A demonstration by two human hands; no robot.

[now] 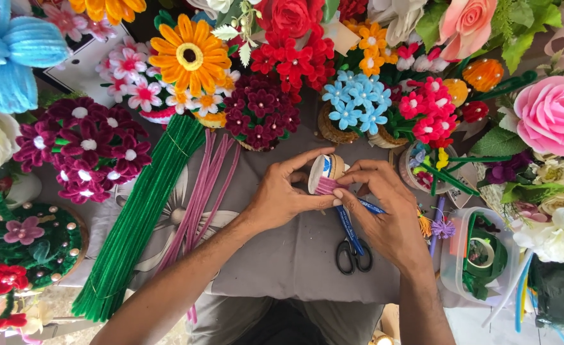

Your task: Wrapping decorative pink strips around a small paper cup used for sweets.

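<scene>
head | small cup (325, 171) (pink-wrapped) | pinched between left fingers (307, 167) and right fingers (349, 191)

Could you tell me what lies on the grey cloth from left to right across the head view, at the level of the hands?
Green pipe-cleaner bundle → pink pipe cleaners → left hand → small roll wound with pink → right hand → clear plastic tub.

Grey cloth-covered table (282, 255) w/ scissors (353, 252), green stems (138, 217), pink stems (202, 185), plastic tub (451, 268).

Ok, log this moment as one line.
left hand: holds small tube | right hand: winds pink pipe cleaner on tube | scissors: on grey cloth
</scene>
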